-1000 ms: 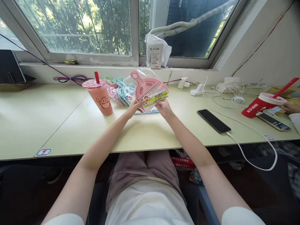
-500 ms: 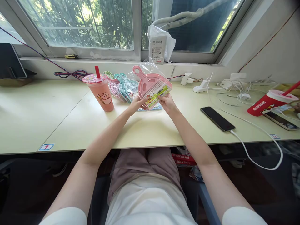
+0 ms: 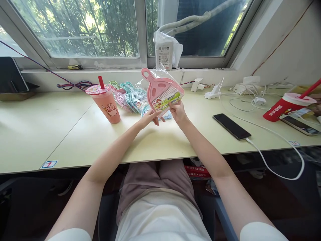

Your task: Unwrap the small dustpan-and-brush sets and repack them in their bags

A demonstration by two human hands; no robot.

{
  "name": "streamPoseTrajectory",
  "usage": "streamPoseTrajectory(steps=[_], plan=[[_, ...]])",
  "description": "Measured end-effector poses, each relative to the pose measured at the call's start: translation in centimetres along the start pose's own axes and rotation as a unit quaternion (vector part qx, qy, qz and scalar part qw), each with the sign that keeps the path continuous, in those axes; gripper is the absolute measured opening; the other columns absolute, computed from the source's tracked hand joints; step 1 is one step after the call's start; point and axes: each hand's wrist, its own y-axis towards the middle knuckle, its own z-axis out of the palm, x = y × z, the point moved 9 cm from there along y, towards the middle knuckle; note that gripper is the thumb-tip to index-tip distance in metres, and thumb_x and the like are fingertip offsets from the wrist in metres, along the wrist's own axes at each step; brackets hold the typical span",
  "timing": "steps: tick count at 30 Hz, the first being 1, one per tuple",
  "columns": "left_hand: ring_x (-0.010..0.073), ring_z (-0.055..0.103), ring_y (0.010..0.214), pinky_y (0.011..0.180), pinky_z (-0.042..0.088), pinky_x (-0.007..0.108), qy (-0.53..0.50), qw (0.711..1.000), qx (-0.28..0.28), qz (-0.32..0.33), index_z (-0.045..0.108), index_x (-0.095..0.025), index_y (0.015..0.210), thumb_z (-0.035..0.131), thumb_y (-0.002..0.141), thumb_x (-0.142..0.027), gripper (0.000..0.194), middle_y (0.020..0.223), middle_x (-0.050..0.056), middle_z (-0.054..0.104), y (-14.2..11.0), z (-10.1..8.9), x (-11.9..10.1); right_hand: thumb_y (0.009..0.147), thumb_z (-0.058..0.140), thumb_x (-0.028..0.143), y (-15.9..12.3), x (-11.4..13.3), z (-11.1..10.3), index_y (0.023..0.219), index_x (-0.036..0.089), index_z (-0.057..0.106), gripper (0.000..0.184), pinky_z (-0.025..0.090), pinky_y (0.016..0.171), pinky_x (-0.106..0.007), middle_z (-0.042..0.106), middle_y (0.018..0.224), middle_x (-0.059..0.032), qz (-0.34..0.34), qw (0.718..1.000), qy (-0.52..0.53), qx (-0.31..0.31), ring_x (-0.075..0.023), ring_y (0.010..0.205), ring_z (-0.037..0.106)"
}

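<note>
A pink mini dustpan and brush set (image 3: 157,83) in a clear plastic bag is raised above the table, its handle pointing up and to the left. A yellow-green label crosses the white bristles. My right hand (image 3: 178,111) pinches the lower right edge, thumb on the front. My left hand (image 3: 150,119) is at the lower left edge, with its thumb along the bag and some fingers showing below it. Behind lie several more bagged sets (image 3: 131,95) in teal, pink and green. Part of a blue-and-white package (image 3: 167,115) shows beneath the raised set.
A pink cup with a red straw (image 3: 106,106) stands to the left. On the right are a black phone (image 3: 232,126) on a white cable, a red cup (image 3: 281,107), another phone (image 3: 299,124) and tangled chargers (image 3: 258,100). A bagged box (image 3: 164,55) rests on the windowsill.
My left hand has slid down to the lower edge of the bagged set, its fingers more spread. My right hand still pinches the right side. The view has shifted slightly.
</note>
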Motion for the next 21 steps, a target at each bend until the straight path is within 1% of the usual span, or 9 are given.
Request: streamPoseTrajectory(steps=[2,4,5,7,9,11,15,19,21], plan=[[0.0214,0.074,0.077,0.066,0.058,0.032,-0.028,0.999,-0.037,0.007,0.06,-0.017,0.13,0.069,0.08,-0.067,0.071,0.112,0.016,0.076,0.2,-0.5,0.2,0.063,0.079,0.01,-0.1,-0.1,0.2,0.093,0.028,0.054,0.043,0.055,0.109,-0.039,0.074,0.103,0.0019,-0.001,1.0,0.001,0.004,-0.0214,0.123,0.064],[0.0267,0.073,0.106,0.079,0.061,0.034,-0.071,0.993,-0.095,0.031,0.057,-0.021,0.136,0.071,0.08,-0.063,0.072,0.132,0.014,0.07,0.4,-1.6,-0.1,0.063,0.08,0.011,-0.3,-0.4,0.5,0.094,0.028,0.054,0.044,0.055,0.108,-0.039,0.074,0.104,0.0021,0.002,1.0,0.005,0.008,-0.0212,0.122,0.065],[0.0281,0.07,0.117,0.085,0.061,0.035,-0.093,0.987,-0.121,0.049,0.056,-0.023,0.137,0.071,0.08,-0.062,0.071,0.137,0.012,0.067,0.3,-2.1,-0.4,0.063,0.081,0.011,-0.4,-0.6,0.6,0.094,0.028,0.054,0.044,0.055,0.108,-0.039,0.074,0.104,0.0018,0.007,1.0,0.007,0.01,-0.0215,0.12,0.066],[0.0289,0.064,0.128,0.094,0.06,0.036,-0.126,0.975,-0.162,0.081,0.055,-0.024,0.138,0.073,0.08,-0.059,0.07,0.138,0.01,0.067,0.1,-3.0,-1.0,0.061,0.081,0.009,-0.5,-1.2,0.8,0.092,0.027,0.054,0.045,0.056,0.106,-0.04,0.074,0.1,0.0009,0.022,1.0,0.009,0.014,-0.0225,0.116,0.067],[0.0288,0.065,0.126,0.096,0.059,0.037,-0.144,0.966,-0.192,0.097,0.055,-0.023,0.135,0.077,0.076,-0.056,0.071,0.133,0.01,0.07,-0.1,-3.8,-1.4,0.059,0.081,0.008,-0.6,-1.6,0.7,0.09,0.026,0.054,0.045,0.058,0.104,-0.041,0.074,0.096,0.0008,0.04,0.999,0.008,0.015,-0.0236,0.112,0.069],[0.0292,0.068,0.12,0.092,0.061,0.038,-0.151,0.964,-0.201,0.091,0.056,-0.022,0.132,0.082,0.071,-0.053,0.073,0.125,0.009,0.073,-0.2,-4.1,-1.2,0.059,0.079,0.008,-0.5,-1.8,0.6,0.091,0.026,0.054,0.044,0.06,0.101,-0.042,0.075,0.095,0.0011,0.053,0.998,0.006,0.017,-0.0242,0.111,0.069],[0.0278,0.073,0.107,0.081,0.062,0.037,-0.124,0.972,-0.186,0.073,0.059,-0.02,0.127,0.087,0.064,-0.05,0.074,0.116,0.008,0.076,-0.3,-3.9,-1.1,0.062,0.077,0.012,-0.3,-1.4,0.4,0.094,0.027,0.053,0.043,0.059,0.103,-0.044,0.076,0.101,0.0007,0.056,0.998,-0.002,0.025,-0.0258,0.118,0.068],[0.0278,0.073,0.106,0.076,0.062,0.035,-0.095,0.98,-0.161,0.07,0.059,-0.02,0.127,0.091,0.061,-0.045,0.078,0.12,0.01,0.074,-0.4,-3.0,-1.5,0.06,0.078,0.012,-0.2,-1.1,0.3,0.095,0.027,0.054,0.045,0.059,0.104,-0.046,0.077,0.1,-0.0007,0.051,0.998,-0.002,0.031,-0.0271,0.118,0.069],[0.0287,0.072,0.107,0.076,0.062,0.035,-0.096,0.979,-0.165,0.069,0.059,-0.02,0.128,0.091,0.059,-0.044,0.079,0.12,0.01,0.074,-0.5,-2.8,-1.4,0.059,0.079,0.011,-0.2,-1.2,0.1,0.095,0.027,0.055,0.046,0.059,0.104,-0.045,0.077,0.099,-0.0002,0.053,0.998,-0.003,0.03,-0.0269,0.115,0.07]])
